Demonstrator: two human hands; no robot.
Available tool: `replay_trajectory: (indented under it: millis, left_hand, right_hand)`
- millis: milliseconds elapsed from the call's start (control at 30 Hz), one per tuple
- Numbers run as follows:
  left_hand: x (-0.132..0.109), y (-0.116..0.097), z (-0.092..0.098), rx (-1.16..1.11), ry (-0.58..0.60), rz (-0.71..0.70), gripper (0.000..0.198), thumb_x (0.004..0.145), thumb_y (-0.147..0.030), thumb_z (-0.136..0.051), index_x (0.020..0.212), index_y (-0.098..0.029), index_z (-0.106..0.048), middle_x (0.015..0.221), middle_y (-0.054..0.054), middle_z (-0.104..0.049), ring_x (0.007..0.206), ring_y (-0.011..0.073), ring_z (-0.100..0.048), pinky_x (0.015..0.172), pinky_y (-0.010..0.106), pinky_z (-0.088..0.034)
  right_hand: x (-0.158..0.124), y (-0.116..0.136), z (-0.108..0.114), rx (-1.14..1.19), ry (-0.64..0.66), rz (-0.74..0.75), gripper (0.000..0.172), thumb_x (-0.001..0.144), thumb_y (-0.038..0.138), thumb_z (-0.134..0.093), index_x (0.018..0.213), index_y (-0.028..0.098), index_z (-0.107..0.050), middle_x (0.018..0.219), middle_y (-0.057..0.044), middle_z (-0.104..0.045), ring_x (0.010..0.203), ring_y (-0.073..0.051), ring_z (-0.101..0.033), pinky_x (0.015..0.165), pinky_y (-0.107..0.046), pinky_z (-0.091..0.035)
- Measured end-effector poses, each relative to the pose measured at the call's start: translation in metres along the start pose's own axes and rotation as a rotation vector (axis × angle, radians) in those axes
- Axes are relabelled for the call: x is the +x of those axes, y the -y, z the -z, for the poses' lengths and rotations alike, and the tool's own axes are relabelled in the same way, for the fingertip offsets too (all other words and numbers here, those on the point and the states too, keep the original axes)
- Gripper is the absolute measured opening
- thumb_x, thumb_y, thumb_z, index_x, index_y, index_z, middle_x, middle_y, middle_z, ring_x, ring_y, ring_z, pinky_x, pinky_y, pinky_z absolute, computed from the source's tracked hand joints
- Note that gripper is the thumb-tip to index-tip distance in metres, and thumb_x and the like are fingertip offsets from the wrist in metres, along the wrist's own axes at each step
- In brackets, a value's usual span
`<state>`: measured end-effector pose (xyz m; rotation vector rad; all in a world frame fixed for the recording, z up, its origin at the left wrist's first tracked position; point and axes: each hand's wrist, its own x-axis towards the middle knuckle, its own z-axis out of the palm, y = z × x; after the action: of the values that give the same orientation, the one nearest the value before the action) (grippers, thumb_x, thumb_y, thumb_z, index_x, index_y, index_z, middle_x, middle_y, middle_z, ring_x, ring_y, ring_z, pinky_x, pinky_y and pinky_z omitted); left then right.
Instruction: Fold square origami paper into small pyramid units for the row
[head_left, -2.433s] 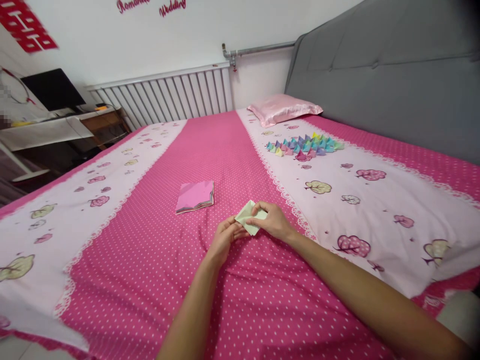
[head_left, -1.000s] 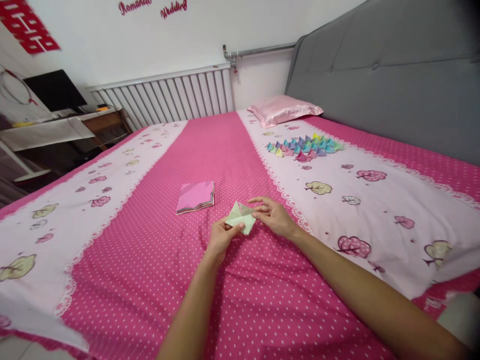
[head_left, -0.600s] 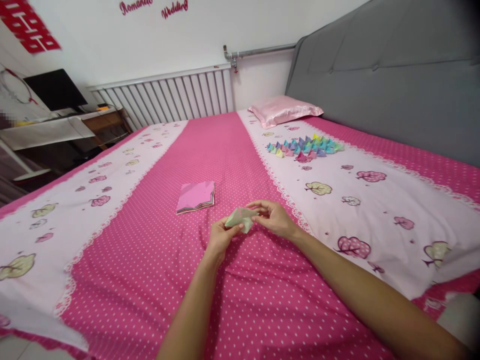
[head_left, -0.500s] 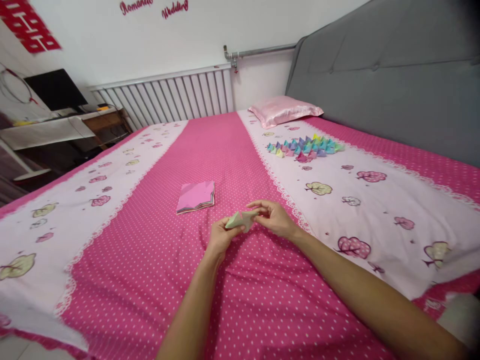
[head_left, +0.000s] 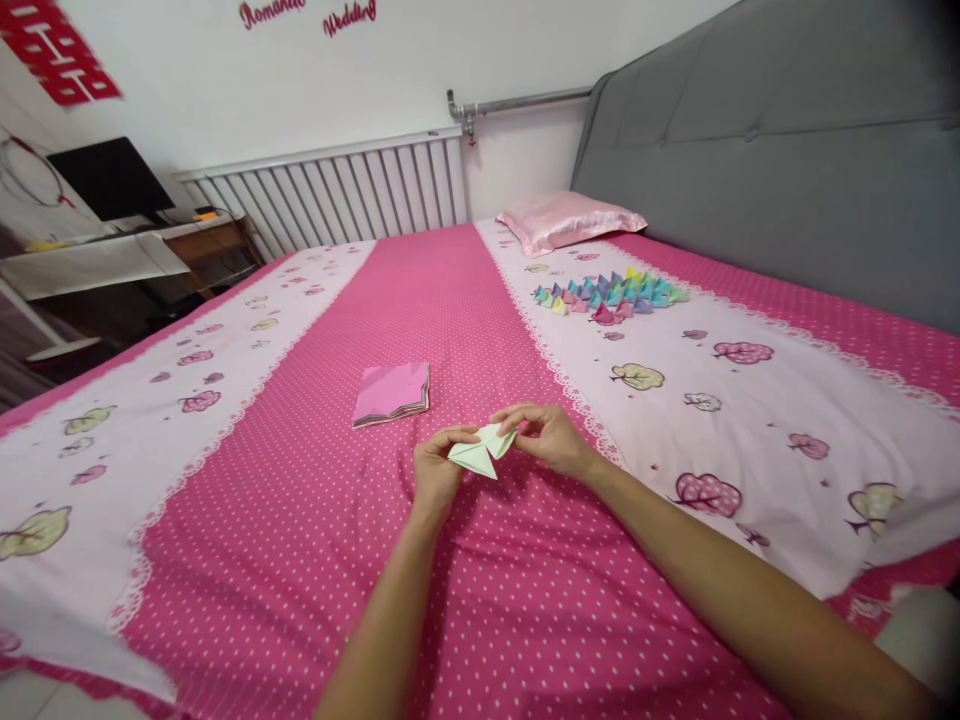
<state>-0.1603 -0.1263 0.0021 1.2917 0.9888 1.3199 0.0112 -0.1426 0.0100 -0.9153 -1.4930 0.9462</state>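
A pale green folded paper [head_left: 475, 457] is held above the pink dotted bedspread [head_left: 525, 600], between my two hands. My left hand [head_left: 439, 468] pinches its left side, the fingers on top and the thumb mostly hidden. At the right edge, my right hand [head_left: 549, 438] grips the paper between thumb and fingers. One pointed flap hangs toward me, with a crease near the middle. Just beyond my left hand lies a stack of square paper sheets [head_left: 391, 390], pink on top.
Several small folded paper shapes [head_left: 607, 292] in many colours stand in rows to the right. Behind them rest a pink pillow [head_left: 570, 220] and the grey headboard [head_left: 787, 150]. A white radiator [head_left: 337, 190] lines the wall; a desk with a monitor [head_left: 112, 180] is at left.
The green paper has been turned and opened flatter, so its pale face and a pointed flap now show. My left fingers have moved onto its top; my right hand has shifted slightly.
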Motion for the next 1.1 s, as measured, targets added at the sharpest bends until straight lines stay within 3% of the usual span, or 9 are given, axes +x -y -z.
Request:
replay_trajectory:
  millis: [167,400,667,767,967,1100]
  left_hand:
    - [0.0002,0.0,0.0003,0.003,0.001,-0.001,0.011,0.052,-0.012,-0.07,0.063,-0.015,-0.069,0.084,0.01,-0.068,0.074,0.0191,-0.063,0.061,0.027,-0.048]
    - [-0.0027,0.0,-0.0003,0.0,0.044,0.086,0.022,0.057,-0.015,-0.07,0.079,-0.015,-0.071,0.071,0.006,-0.069,0.055,0.0129,-0.059,0.053,0.023,-0.044]
    - [-0.0046,-0.0069,-0.0041,0.036,0.124,0.024,0.019,0.063,-0.026,-0.07,0.078,-0.015,-0.071,0.078,0.009,-0.07,0.071,0.019,-0.062,0.068,0.03,-0.047]
    - [-0.0046,-0.005,-0.0037,0.034,0.125,0.061,0.02,0.063,-0.028,-0.071,0.077,-0.014,-0.071,0.072,0.008,-0.069,0.064,0.0164,-0.061,0.063,0.028,-0.046]
    - [-0.0051,-0.002,-0.0021,0.007,0.157,0.159,0.024,0.063,-0.036,-0.07,0.067,-0.012,-0.069,0.057,0.005,-0.064,0.047,0.0083,-0.05,0.049,0.021,-0.038]
    - [-0.0055,-0.0034,-0.0026,-0.027,0.151,0.195,0.027,0.061,-0.038,-0.071,0.065,-0.012,-0.067,0.055,0.004,-0.062,0.046,0.0083,-0.05,0.047,0.02,-0.038]
  right_hand:
    - [-0.0002,-0.005,0.0001,-0.004,-0.005,0.009,0.007,0.068,0.013,-0.061,0.068,0.017,-0.068,0.1,-0.008,-0.062,0.09,-0.018,-0.06,0.064,-0.026,-0.048]
    - [-0.0005,-0.0028,-0.0004,0.04,0.004,-0.001,0.006,0.069,0.016,-0.061,0.07,0.017,-0.068,0.102,-0.008,-0.061,0.092,-0.019,-0.059,0.065,-0.028,-0.049]
    - [-0.0001,0.0037,0.0,0.038,0.031,-0.003,0.014,0.069,0.027,-0.065,0.079,0.017,-0.066,0.092,-0.007,-0.065,0.077,-0.016,-0.061,0.055,-0.024,-0.048]
    - [0.0006,0.0005,0.0003,0.033,0.003,-0.023,0.019,0.069,0.029,-0.066,0.083,0.017,-0.065,0.081,-0.004,-0.066,0.071,-0.015,-0.061,0.059,-0.025,-0.048]
    - [0.0006,-0.005,-0.0005,0.134,-0.008,-0.043,0.031,0.069,0.028,-0.065,0.098,0.017,-0.062,0.094,-0.007,-0.066,0.085,-0.018,-0.061,0.073,-0.031,-0.049]
    - [0.0004,-0.0013,-0.0005,0.074,0.009,-0.027,0.023,0.071,0.025,-0.063,0.093,0.018,-0.066,0.088,-0.005,-0.067,0.081,-0.018,-0.062,0.071,-0.031,-0.049]
